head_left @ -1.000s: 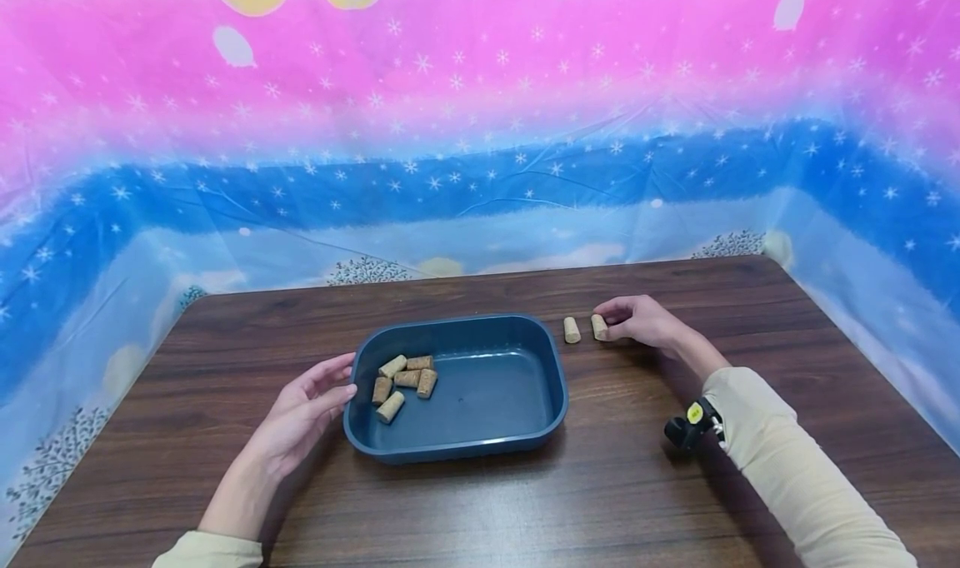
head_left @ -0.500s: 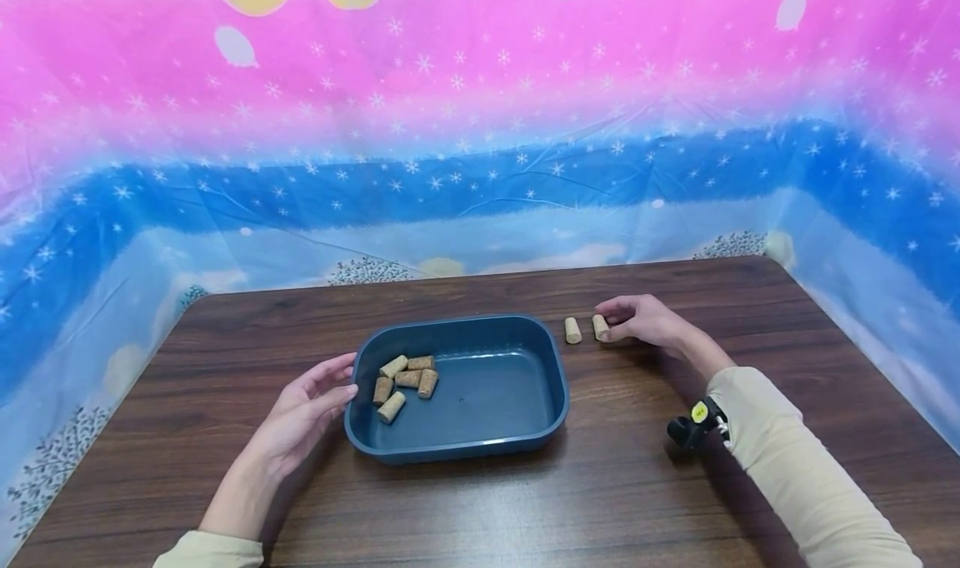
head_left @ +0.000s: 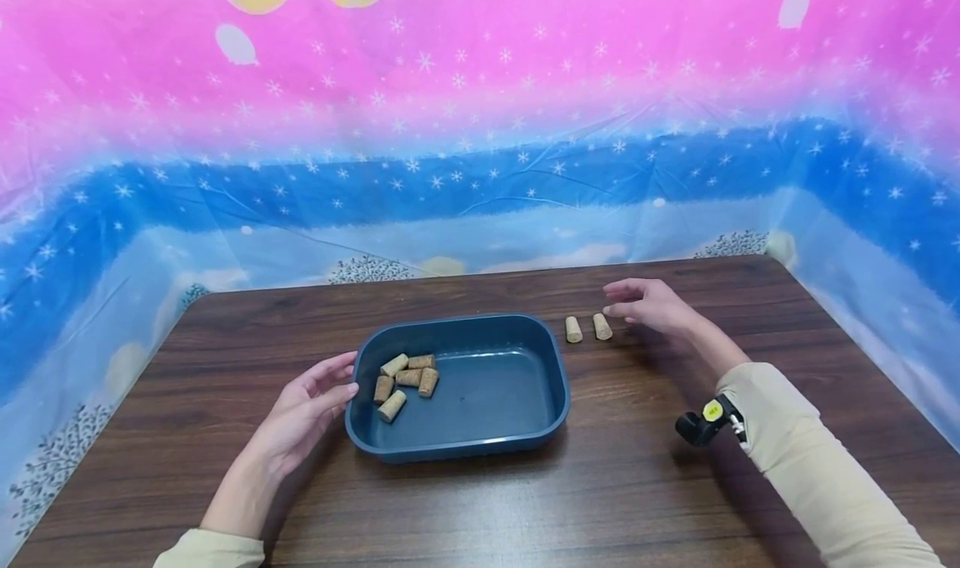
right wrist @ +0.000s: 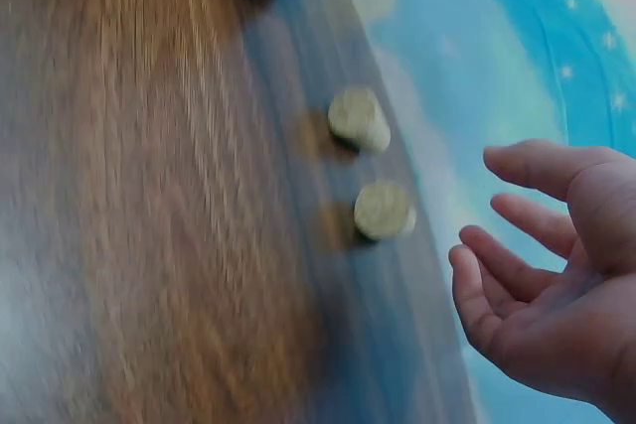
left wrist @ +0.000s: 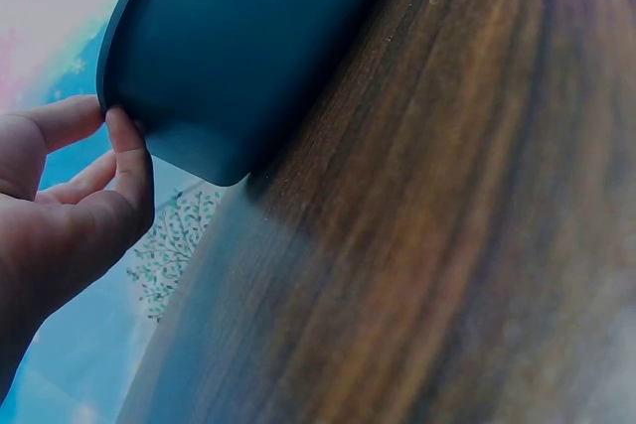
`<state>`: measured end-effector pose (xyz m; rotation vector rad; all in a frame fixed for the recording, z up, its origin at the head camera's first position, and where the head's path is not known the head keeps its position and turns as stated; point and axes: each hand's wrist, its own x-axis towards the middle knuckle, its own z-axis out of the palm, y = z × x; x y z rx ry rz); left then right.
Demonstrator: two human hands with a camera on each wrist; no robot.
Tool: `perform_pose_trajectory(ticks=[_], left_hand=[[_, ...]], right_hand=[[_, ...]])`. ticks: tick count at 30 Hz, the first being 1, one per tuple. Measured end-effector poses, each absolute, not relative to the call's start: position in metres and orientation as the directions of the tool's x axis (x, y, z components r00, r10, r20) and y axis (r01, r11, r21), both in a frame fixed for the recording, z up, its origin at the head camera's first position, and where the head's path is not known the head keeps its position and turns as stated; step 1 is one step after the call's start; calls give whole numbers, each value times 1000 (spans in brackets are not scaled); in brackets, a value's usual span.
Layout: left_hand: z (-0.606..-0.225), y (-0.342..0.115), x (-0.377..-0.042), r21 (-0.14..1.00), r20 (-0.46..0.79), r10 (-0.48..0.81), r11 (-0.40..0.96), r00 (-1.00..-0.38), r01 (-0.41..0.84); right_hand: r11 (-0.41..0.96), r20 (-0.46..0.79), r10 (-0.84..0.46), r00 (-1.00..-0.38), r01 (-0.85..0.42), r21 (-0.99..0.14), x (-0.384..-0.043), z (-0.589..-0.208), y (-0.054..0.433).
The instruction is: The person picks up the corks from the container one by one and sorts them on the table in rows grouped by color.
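A dark blue plastic tub [head_left: 495, 447] stands on the table, with several corks [head_left: 408, 377] at its left end. My left hand [head_left: 303, 414] pinches the tub's left rim; in the left wrist view the thumb and a finger [left wrist: 127, 136] meet at that edge. Two pale tapered corks lie beyond the tub's right end, a nearer one [head_left: 573, 329] and a farther one [head_left: 602, 326]. Just past the farther cork, my right hand [head_left: 654, 308] hovers with fingers spread and nothing between them. In the right wrist view, a gap separates this hand [right wrist: 556, 265] from both corks.
The brown wood-grain table [head_left: 480, 518] reaches back to a pink and blue snowflake cloth [head_left: 480, 135] that hangs around its far and side edges. A black camera mount [head_left: 705, 422] sticks out from the right sleeve.
My right hand has let go of the farther cork and lifted back and to the right. That cork stays on the table. The left hand and tub have not moved.
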<state>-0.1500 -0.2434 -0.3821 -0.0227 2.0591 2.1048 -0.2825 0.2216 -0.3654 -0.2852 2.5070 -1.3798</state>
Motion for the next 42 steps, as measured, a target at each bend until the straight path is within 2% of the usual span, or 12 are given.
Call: perform_pose_trajectory(ticks=[12,27,36,42], left_hand=[[-383,-243,-151,989,-141,133,-18,-981,-144],[-382,-242,-151,989,-149,133,-3,-980,-151],[-381,-242,-151,988,-151,134,-4,-979,-153],[-380,-243,-150,987,-156,130,-6,-979,-158]], right_hand=[[627,6,-372,-928,-257,-735,-260,-345,171],[622,101,-493,-864,-431,-654,-236,-333,110],[601,76,-596,-800,-506,-619,-224,-331,75],[585,-1,-637,-771,-483,-651,-216,-335,46]])
